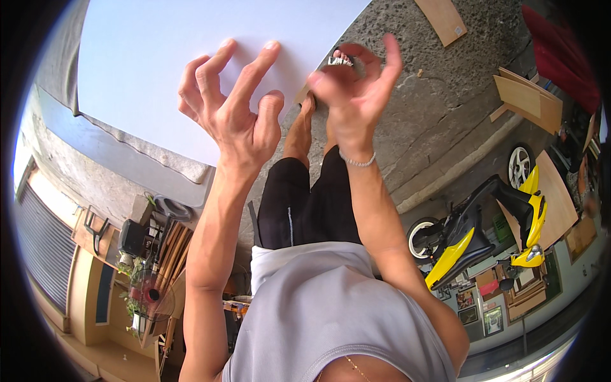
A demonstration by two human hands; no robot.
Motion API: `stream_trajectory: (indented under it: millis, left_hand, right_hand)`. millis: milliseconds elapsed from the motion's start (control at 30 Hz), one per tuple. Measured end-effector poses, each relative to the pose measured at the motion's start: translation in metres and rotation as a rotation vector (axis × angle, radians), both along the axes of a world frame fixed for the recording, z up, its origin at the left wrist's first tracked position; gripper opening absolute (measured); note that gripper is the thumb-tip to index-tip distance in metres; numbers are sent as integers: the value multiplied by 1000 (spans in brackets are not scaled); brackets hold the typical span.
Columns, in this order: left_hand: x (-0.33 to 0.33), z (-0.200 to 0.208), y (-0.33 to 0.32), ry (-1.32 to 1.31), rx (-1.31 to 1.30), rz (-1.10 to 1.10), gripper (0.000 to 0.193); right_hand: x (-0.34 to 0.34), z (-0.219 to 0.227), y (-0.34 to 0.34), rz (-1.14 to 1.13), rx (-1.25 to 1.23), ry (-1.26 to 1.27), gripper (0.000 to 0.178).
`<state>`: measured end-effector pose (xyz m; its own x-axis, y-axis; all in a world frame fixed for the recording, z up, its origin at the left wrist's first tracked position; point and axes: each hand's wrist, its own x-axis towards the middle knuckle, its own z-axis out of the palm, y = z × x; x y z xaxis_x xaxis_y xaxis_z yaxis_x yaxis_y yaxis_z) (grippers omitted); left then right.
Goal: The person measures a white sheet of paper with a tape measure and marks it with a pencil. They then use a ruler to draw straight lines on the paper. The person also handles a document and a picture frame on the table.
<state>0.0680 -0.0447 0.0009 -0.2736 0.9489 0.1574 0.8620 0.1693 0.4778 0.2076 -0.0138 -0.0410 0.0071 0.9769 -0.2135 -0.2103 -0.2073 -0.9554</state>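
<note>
My left hand (232, 114) is over a large white flat panel (146, 57), with its fingers spread and bent and nothing in them. Faint shadows fall on the panel by its fingertips; whether they touch it I cannot tell. Just to the right, my right hand (356, 102) is raised beside the panel's right edge, palm partly turned up and fingers apart. It is a little blurred, and I see nothing held in it. A pale bracelet (358, 160) circles that wrist.
Rough concrete floor (439, 108) lies to the right, with a thin wooden board (442, 22) and more wooden sheets (528, 102). A yellow and black motorbike (484, 216) stands at right. A fan (151, 295) and stacked planks (175, 245) are at lower left.
</note>
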Motion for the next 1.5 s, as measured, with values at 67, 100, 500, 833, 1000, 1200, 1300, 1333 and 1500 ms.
stream_trajectory:
  millis: [67,100,500,833,1000,1200,1300,1333,1500]
  left_hand:
    - [0,0,1,10,0,3,49]
    - [0,0,1,16,0,9,49]
    - [3,0,1,43,5,19,51]
    - [4,3,2,49,-12,29,49]
    - [6,6,2,37,-31,37,49]
    - [-11,16,-21,-234,-25,159,41]
    - [-21,32,-63,-116,-74,592,64]
    - [-27,33,-84,-46,-46,717,67]
    - [-77,61,-118,-1259,130,1170,46]
  right_hand:
    - [-4,-2,8,-122,94,-70,81]
    - [-2,-1,1,-64,149,-223,68]
    - [-25,30,-41,-65,-191,-54,10]
    - [-23,-12,-38,-114,-569,835,12]
    - [-31,-20,-56,-50,-701,1043,54]
    - [-12,8,-49,132,-598,769,39]
    - [-6,21,2,324,-609,284,26]
    - [-3,40,12,443,-622,243,25]
    - [-11,103,1,564,-411,318,29]
